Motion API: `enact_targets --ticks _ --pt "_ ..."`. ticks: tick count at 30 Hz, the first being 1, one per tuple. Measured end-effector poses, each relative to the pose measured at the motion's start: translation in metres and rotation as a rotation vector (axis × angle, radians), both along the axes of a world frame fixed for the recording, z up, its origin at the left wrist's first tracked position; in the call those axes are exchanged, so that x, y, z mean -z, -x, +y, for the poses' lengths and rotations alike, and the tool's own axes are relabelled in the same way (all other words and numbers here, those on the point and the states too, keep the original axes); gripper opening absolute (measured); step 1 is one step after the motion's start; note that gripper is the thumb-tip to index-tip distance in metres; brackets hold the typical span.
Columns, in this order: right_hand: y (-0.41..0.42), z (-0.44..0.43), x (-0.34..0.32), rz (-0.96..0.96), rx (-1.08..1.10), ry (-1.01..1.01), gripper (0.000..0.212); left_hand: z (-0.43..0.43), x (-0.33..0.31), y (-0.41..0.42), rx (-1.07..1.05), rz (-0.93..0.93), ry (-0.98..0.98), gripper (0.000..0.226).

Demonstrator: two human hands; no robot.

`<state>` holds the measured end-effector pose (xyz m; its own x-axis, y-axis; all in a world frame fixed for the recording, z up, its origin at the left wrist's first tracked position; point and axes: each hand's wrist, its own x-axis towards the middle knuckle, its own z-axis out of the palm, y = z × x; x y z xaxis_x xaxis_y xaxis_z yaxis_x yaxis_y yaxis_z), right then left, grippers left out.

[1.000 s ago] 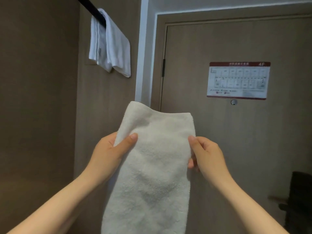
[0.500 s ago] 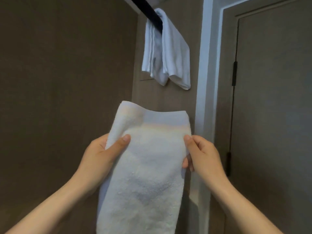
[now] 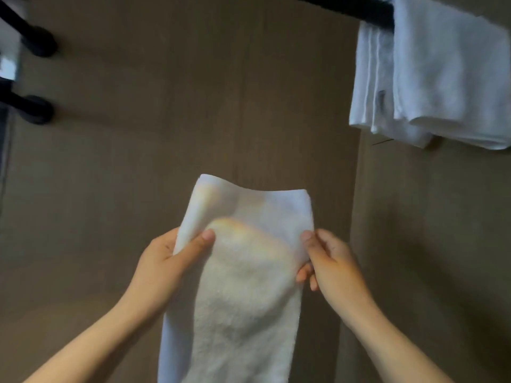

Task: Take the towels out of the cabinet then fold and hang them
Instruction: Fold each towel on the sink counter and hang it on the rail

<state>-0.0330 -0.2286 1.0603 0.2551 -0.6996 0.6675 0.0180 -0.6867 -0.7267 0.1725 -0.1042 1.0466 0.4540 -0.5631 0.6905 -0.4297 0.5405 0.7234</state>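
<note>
Held up before the wall point(image 3: 166, 134): towel point(image 3: 243, 286), upright.
Long axis vertical, folded end up, rest hangs past frame bottom. L grip point(image 3: 163, 266) pinches its left edge, R grip point(image 3: 331, 261) its right edge. 2nd towel point(image 3: 442, 78) over black rail point(image 3: 345, 4), top right.

the left hand point(image 3: 166, 261) and right hand point(image 3: 331, 266) are bare, with slender fingers. the left thumbnail point(image 3: 208, 234) and right thumbnail point(image 3: 306, 235) are short and plain, trimmed close to the tip. behind each hand, past the wrist, the left forearm point(image 3: 91, 341) and right forearm point(image 3: 401, 341) run slim and bare to the bottom edge.
</note>
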Motion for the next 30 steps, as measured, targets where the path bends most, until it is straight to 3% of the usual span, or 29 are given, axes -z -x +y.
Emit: enact_targets --ticks 5,11,13,15,17,19,21,27,30 --pt "-0.001 0.002 -0.011 0.019 -0.172 0.034 0.025 0.025 -0.004 0.014 -0.266 -0.025 0.023 0.04" --pt "0.001 0.015 -0.026 -0.059 -0.091 0.218 0.032 0.044 -0.02 0.021 -0.419 -0.093 0.086 0.034" --pt "0.0 0.021 -0.032 -0.122 -0.083 0.262 0.023 0.049 -0.026 0.022 -0.471 -0.115 0.141 0.027" --pt "0.0 0.029 -0.04 -0.195 -0.076 0.295 0.003 0.056 -0.034 0.023 -0.499 -0.177 0.193 0.043" --pt "0.003 0.035 -0.046 -0.192 0.001 0.455 0.009 0.062 -0.043 0.025 -0.471 -0.276 0.232 0.046" --pt "0.01 0.04 -0.053 -0.107 0.099 0.691 0.002 0.067 -0.051 0.025 -0.459 -0.374 0.226 0.029" --pt "0.015 0.043 -0.057 -0.07 0.151 0.787 0.011 0.072 -0.056 0.023 -0.461 -0.431 0.221 0.014" --pt "0.027 0.053 -0.063 -0.006 0.137 0.74 0.017 0.083 -0.067 0.023 -0.412 -0.495 0.245 0.03" --pt "0.032 0.055 -0.067 0.112 0.089 0.646 0.02 0.083 -0.074 0.024 -0.421 -0.546 0.257 0.033"
